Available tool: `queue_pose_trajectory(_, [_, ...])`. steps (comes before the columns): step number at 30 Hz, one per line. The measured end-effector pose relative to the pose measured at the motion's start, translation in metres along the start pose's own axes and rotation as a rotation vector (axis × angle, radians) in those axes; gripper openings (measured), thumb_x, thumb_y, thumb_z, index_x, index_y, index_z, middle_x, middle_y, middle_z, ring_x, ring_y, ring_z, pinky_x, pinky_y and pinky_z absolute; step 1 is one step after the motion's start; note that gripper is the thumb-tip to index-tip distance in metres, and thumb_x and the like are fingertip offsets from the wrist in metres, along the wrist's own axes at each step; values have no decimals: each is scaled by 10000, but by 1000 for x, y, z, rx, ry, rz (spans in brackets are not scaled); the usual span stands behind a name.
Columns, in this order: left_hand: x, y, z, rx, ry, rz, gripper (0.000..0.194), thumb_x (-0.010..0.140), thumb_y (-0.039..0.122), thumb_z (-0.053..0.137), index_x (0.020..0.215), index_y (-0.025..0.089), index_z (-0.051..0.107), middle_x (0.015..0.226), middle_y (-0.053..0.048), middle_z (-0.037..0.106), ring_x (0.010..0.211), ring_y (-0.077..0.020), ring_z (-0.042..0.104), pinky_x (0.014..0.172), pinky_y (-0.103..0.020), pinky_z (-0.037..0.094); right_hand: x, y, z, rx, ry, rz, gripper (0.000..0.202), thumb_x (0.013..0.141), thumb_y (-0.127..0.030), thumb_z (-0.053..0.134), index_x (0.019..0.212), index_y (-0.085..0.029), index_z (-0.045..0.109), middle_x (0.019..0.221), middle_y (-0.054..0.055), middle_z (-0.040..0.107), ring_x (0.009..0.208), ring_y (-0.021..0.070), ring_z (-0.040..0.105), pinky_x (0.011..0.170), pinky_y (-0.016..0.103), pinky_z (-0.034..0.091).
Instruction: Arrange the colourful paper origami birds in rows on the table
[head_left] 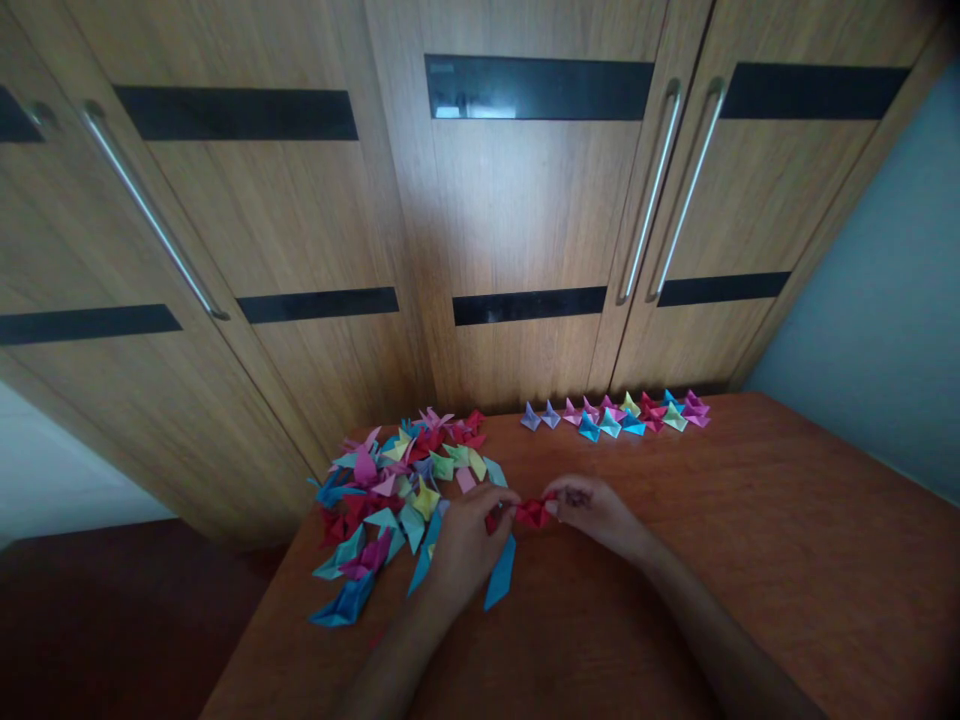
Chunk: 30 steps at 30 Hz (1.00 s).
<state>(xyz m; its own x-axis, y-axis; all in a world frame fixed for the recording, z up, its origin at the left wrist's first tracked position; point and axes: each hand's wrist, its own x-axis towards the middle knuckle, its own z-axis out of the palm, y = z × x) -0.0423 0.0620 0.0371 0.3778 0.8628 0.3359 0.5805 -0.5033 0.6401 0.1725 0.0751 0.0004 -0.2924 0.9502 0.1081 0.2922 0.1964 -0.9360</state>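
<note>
Red folded paper (533, 514): 1 | hands (466, 545) (600, 514): 2, both pinching it | lavender paper shapes (530, 417) (550, 415), back row: 2

A reddish-brown table (750, 580) carries a multicoloured pile of folded papers (365, 468) and rows of paper shapes (610, 424).

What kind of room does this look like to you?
Probably a room at home, perhaps a bedroom. A tall wooden wardrobe with long metal handles stands behind a wooden table, where colorful folded paper pieces lie.
</note>
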Motion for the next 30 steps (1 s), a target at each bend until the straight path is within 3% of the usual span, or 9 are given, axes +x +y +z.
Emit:
queue_pose_trajectory(4, [-2,-3,0,-16,33,-32,199,814,140,535,941,232,657,913,-10,690,806,-146,624,768,-262,481,0,1,-3,-78,25,0,347,814,-507,541,818,-171,625,652,-13,561,623,119,523,581,215,413])
queue_pose_trajectory(8, [-5,-6,-3,-16,77,-49,186,833,169,513,952,233,641,939,-9,687,856,-153,622,801,-273,477,1,8,-13,-314,282,32,344,859,-488,456,835,-188,622,689,9,609,643,145,564,601,230,428])
queue_pose_trajectory(12, [-8,-7,-5,-14,39,-39,167,844,181,505,917,236,645,885,-2,687,810,-147,621,763,-263,475,6,19,-25,-686,491,218,327,885,-465,429,914,-209,629,772,37,672,687,175,617,601,243,404])
queue_pose_trajectory(18, [-10,-6,-4,-23,7,-45,192,842,166,500,912,246,659,895,-7,702,818,-150,633,758,-269,481,29,19,-23,-1053,425,456,346,927,-458,354,1025,-232,597,925,85,683,808,234,659,665,300,437])
queue_pose_trajectory(30, [-12,-7,-6,-47,25,-46,178,822,148,515,872,249,654,889,-7,708,832,-157,643,774,-279,478,63,23,-24,-1107,431,558,404,939,-445,314,1067,-187,598,968,130,666,874,246,649,720,346,473])
